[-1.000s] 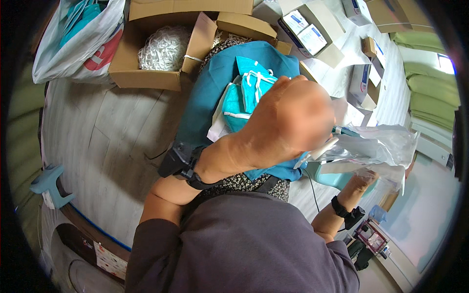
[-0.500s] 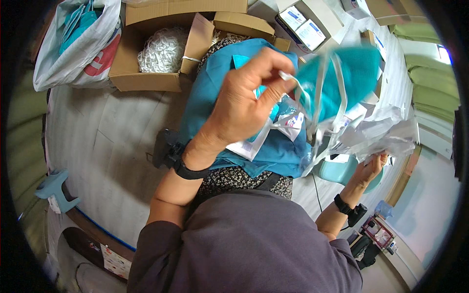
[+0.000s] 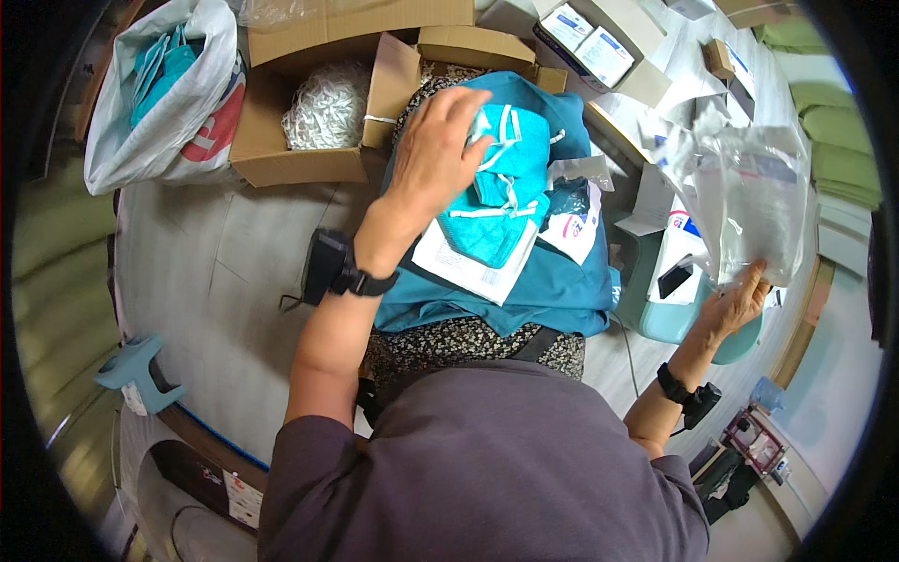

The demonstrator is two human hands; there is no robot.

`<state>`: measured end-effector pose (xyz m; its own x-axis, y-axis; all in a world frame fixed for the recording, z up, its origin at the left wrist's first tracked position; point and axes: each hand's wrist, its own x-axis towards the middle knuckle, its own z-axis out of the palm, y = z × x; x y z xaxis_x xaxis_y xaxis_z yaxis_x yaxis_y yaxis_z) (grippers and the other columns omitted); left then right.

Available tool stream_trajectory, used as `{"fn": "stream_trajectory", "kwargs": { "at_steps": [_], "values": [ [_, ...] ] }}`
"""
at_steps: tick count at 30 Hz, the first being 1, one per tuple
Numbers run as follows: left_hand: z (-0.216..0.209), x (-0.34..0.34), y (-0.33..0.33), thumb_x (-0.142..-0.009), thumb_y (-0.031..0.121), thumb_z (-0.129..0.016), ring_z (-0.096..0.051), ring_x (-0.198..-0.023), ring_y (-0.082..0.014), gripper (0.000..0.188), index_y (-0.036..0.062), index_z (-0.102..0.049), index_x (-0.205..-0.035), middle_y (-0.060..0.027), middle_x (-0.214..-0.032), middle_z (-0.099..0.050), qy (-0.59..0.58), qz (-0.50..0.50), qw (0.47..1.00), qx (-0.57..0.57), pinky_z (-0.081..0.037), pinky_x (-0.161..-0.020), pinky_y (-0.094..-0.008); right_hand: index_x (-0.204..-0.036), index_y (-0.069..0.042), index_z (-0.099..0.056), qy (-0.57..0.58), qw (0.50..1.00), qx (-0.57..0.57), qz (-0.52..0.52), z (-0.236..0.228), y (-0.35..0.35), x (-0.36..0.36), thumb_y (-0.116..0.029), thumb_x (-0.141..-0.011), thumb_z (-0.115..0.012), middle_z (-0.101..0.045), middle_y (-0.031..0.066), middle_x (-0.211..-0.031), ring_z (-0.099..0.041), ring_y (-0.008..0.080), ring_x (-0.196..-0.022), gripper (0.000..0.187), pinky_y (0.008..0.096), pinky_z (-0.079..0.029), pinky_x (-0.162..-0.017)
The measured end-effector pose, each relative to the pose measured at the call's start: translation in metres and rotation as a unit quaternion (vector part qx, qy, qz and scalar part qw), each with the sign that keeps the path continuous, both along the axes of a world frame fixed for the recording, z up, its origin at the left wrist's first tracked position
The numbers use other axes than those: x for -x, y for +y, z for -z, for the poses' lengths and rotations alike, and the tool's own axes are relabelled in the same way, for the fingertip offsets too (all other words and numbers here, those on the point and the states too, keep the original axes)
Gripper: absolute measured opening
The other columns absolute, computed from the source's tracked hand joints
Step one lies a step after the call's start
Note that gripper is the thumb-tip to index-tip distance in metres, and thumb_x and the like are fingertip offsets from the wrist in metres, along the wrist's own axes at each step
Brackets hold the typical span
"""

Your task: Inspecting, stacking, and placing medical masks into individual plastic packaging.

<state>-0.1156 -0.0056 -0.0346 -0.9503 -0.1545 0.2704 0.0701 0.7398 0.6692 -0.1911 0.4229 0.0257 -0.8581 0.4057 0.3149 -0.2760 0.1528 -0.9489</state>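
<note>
Teal face masks (image 3: 492, 234) with white straps lie in a loose pile on the blue cloth (image 3: 426, 295) over my lap. Beneath them is a flat white packet (image 3: 465, 269). My left hand (image 3: 433, 150) hovers at the pile's left edge, fingers stretched and thumb apart, with nothing visible in it. Out to the right, my right hand (image 3: 738, 307) grips clear plastic bags (image 3: 754, 201) by their lower end; they stand up from the fingers. A small opened white pouch (image 3: 573, 229) with dark contents rests on the cloth just right of the masks.
A cardboard box (image 3: 300, 167) holding a bundle of white strap loops (image 3: 328, 108) stands ahead on the left, beside a white bag (image 3: 201, 155) of teal masks. Small white boxes (image 3: 604, 56) fill a carton at the far right. A pale green stool (image 3: 646, 304) sits below my right hand.
The mask that my left hand held by its strap is now down among the others on my lap. That hand has moved left and opened. My right hand still holds the plastic bags.
</note>
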Motion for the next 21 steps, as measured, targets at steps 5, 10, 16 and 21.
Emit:
{"fn": "stream_trajectory", "kwargs": {
  "at_steps": [5, 10, 16, 21],
  "values": [
    [-0.038, -0.038, 0.003, -0.068, 0.038, -0.083, -0.041, -0.137, -0.0340, 0.070, 0.0154, -0.061, -0.131, -0.0098, -0.140, -0.052, 0.022, 0.238, 0.967, 0.087, -0.031, -0.112, -0.0533, -0.109, 0.003, -0.065, 0.092, 0.945, -0.313, 0.026, 0.017, -0.048, -0.010, -0.014, -0.096, -0.065, -0.070, 0.0165, -0.111, -0.069, 0.0235, -0.094, 0.022, 0.0328, -0.057, -0.081],
    [-0.037, -0.055, -0.006, -0.049, 0.044, -0.089, -0.017, -0.150, -0.0392, 0.114, 0.0248, -0.041, -0.150, -0.0120, -0.159, -0.029, -0.138, 0.322, 0.921, 0.172, -0.020, -0.118, -0.0599, -0.115, -0.005, -0.057, 0.100, 0.778, -0.548, -0.290, 0.042, -0.139, -0.012, -0.005, -0.079, -0.066, -0.061, 0.0189, -0.131, -0.060, 0.0383, -0.120, 0.037, 0.0451, -0.053, -0.095],
    [-0.016, -0.057, -0.015, -0.059, 0.023, -0.086, -0.022, -0.148, -0.0417, 0.107, 0.0238, -0.035, -0.153, -0.0165, -0.160, -0.027, -0.173, 0.364, 0.888, 0.222, -0.029, -0.113, -0.0569, -0.140, -0.010, -0.043, -0.028, 0.718, -0.543, -0.433, 0.058, -0.151, -0.024, -0.021, -0.077, -0.072, -0.048, 0.0188, -0.146, -0.048, 0.0376, -0.133, 0.070, 0.0483, -0.049, -0.102],
    [-0.006, -0.047, -0.016, -0.081, 0.016, -0.062, -0.046, -0.132, -0.0429, 0.067, 0.0157, -0.046, -0.146, -0.0224, -0.145, -0.047, -0.107, 0.354, 0.922, 0.114, -0.039, -0.106, -0.0507, -0.130, -0.010, -0.056, 0.028, 0.714, -0.537, -0.448, 0.064, -0.137, -0.021, -0.008, -0.080, -0.066, -0.058, 0.0178, -0.136, -0.058, 0.0369, -0.121, 0.052, 0.0446, -0.054, -0.094]
  ]
}}
